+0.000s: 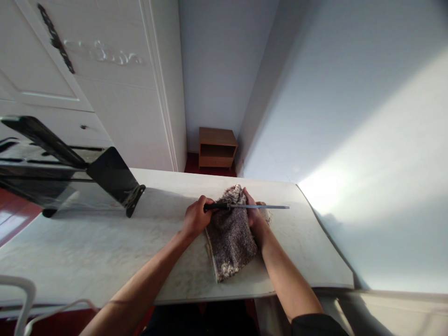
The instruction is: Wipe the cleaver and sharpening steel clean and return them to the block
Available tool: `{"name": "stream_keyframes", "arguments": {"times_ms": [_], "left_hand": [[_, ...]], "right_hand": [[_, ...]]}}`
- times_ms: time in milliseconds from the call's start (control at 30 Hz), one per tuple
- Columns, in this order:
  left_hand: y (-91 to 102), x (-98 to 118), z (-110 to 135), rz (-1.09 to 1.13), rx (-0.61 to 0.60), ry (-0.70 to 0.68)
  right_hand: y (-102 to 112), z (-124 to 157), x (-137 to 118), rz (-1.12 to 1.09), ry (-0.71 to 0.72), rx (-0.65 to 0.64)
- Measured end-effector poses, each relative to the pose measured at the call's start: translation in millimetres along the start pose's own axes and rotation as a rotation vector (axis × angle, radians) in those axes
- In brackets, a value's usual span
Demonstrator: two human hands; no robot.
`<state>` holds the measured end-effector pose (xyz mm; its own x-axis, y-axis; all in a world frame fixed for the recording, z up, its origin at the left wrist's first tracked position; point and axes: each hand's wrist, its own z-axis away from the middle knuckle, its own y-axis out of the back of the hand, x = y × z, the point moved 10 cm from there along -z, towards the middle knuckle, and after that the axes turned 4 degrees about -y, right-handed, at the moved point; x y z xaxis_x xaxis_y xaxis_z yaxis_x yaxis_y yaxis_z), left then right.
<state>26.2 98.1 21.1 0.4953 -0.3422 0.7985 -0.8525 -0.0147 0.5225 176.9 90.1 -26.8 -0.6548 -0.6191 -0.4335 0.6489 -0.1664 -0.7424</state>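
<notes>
Head view: cloth [229, 242] lies on the table [105, 252], near its front edge.
Rod [269, 206]: level across the cloth's far end, tip pointing right.
Left hand [196, 218]: closed round the rod's black handle.
Right hand [254, 215]: gripping the cloth beside the rod's shaft.

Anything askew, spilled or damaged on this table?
Nothing spilled or broken. The white tabletop is smudged brownish, and the fuzzy grey cloth lies askew to its front edge. The left hand holds a thin rod across it.
</notes>
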Motion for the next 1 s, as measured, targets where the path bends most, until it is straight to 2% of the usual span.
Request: {"name": "stream_keyframes", "arguments": {"times_ms": [233, 467, 600, 800, 1000], "left_hand": [[-3.4, 2, 0, -0.027, -0.075, -0.01], [1.1, 8, -2, -0.002, -0.014, -0.066], [1.8, 4, -2, 0.099, -0.011, 0.009], [-3.3, -7, 1, 0.349, -0.007, 0.19], [-2.8, -10, 2, 0.473, 0.029, 0.233]], "right_hand": [[0, 3, -1, 0.032, 0.028, 0.028], [-7, 3, -5, 0.109, 0.076, 0.001], [-7, 3, -10, 0.145, 0.132, -0.004], [-5, 2, -10, 0.103, 0.115, -0.013], [-3, 2, -10, 0.071, 0.121, 0.005]]}}
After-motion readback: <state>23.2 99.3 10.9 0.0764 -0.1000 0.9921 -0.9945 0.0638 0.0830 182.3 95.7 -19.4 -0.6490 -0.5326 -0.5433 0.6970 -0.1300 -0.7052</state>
